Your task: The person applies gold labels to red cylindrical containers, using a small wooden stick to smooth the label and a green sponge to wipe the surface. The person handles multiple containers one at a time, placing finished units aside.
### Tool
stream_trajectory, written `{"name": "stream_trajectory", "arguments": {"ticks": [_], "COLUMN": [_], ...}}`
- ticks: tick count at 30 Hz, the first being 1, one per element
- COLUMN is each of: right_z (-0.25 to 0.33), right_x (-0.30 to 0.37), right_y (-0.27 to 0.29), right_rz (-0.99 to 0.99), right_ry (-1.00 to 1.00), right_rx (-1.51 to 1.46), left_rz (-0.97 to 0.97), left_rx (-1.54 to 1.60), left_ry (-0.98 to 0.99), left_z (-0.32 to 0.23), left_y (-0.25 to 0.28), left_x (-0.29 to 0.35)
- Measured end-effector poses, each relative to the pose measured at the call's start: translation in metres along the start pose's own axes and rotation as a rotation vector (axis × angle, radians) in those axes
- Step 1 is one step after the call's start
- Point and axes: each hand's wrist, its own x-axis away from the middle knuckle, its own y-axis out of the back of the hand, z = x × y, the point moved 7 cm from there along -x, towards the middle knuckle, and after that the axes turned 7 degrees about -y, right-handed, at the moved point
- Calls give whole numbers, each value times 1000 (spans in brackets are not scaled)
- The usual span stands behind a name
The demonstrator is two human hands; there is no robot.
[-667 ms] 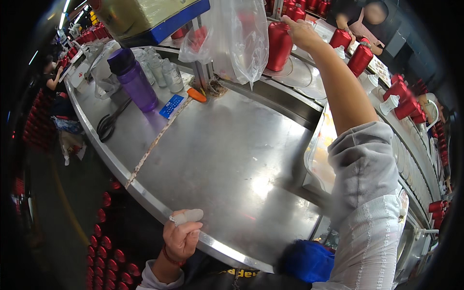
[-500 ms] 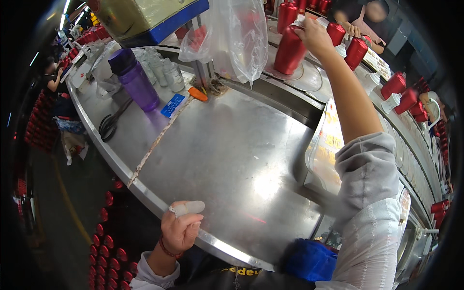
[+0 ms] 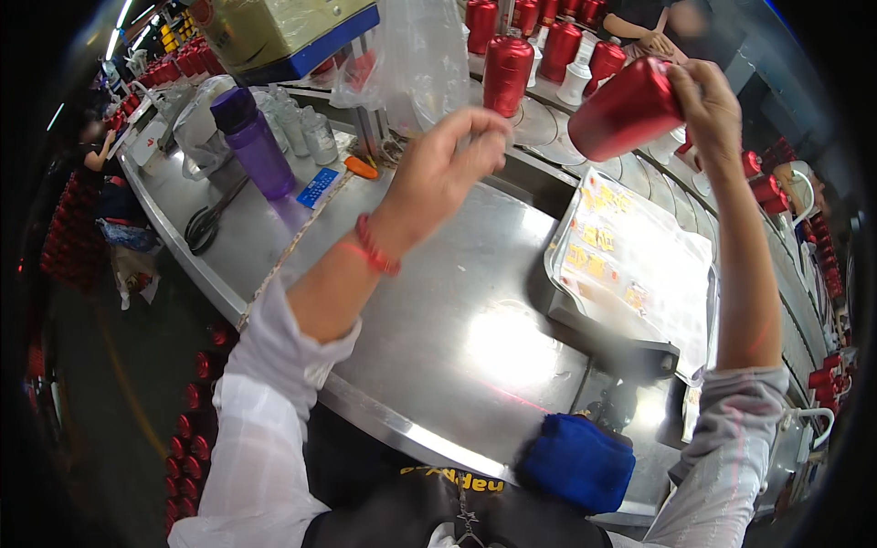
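My right hand (image 3: 711,105) grips a shiny red bottle (image 3: 626,111) at its neck end. The bottle is tilted, held above the row of round turntable discs at the back right. My left hand (image 3: 448,169), a red beaded bracelet on its wrist, is raised over the far part of the metal table. Its fingers are loosely bent and somewhat apart, slightly blurred, and I see nothing in them. Just past them a second red bottle (image 3: 508,78) stands upright on the line. Below my right hand lies a tray (image 3: 554,260) with a white sheet of gold and red printed pieces.
A purple water bottle (image 3: 256,146), scissors (image 3: 203,228), a blue card (image 3: 317,187) and an orange-handled cutter (image 3: 362,167) lie at the left. A clear plastic bag (image 3: 425,64) hangs at the back. Blue cloth (image 3: 580,464) rests at the near edge. Another person (image 3: 649,27) is across the line.
My right hand has lifted the red bottle off the line, bringing it rightward and tilting it. My left hand has risen from the near table edge toward the back. More of the tray shows.
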Motion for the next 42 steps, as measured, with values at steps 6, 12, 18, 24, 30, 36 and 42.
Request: {"name": "stream_trajectory", "arguments": {"ticks": [6,12,18,24,30,36,42], "right_z": [31,58,70,63,94,146,185], "right_x": [34,106,131,144,139,137,139], "right_y": [163,262,295,271,246,222,214], "right_rz": [100,294,274,214,176,214,249], "right_ry": [-507,-393,-373,-389,-357,-256,-216], "right_rx": [-232,-112,70,-236,-403,-429,-446], "left_rz": [-281,-314,-441,-515,-306,-351,-457], "left_rx": [-601,-968,-657,-512,-626,-678,-808], "left_ry": [-168,85,-180,-226,-291,-256,-129], "left_z": [129,233,190,92,-2,-43,-59], "left_y": [-7,-26,-82,-22,13,29,44], "left_x": [-161,-250,-211,-143,-22,85,112]}}
